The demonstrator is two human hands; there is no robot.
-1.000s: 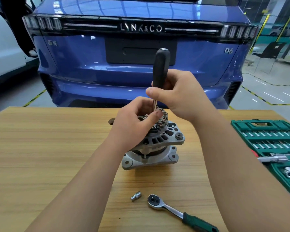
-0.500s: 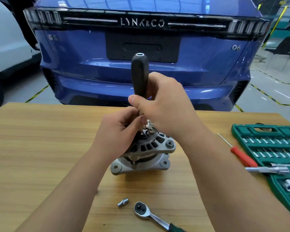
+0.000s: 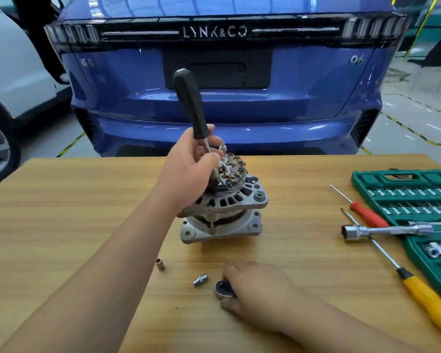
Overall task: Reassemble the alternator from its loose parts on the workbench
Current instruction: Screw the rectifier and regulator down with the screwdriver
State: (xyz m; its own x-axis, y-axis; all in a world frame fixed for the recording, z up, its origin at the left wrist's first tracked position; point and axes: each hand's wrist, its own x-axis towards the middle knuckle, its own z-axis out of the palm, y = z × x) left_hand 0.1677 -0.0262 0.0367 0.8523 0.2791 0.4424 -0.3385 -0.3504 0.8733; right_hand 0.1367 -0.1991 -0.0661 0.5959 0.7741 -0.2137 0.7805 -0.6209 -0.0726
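The silver alternator (image 3: 224, 207) stands upright in the middle of the wooden workbench (image 3: 61, 212), its exposed rectifier and wiring on top. My left hand (image 3: 189, 169) grips the shaft end of a black-handled driver (image 3: 189, 103), whose tip rests on the alternator's top left; the handle leans up and to the left. My right hand (image 3: 260, 291) lies low near the front edge, closed over a ratchet wrench (image 3: 223, 289). Only the ratchet's round head shows; its handle is hidden under my palm.
A small adapter (image 3: 200, 279) and a small socket (image 3: 160, 264) lie left of the ratchet. At right are an open green socket case (image 3: 405, 197), a red screwdriver (image 3: 367, 215), a yellow screwdriver (image 3: 428, 299) and a chrome socket bar (image 3: 382, 230). A blue car (image 3: 214, 98) stands behind the bench.
My right hand let go of the driver and dropped to the ratchet wrench at the front. My left hand shifted from the alternator's top onto the driver, which now tilts left.
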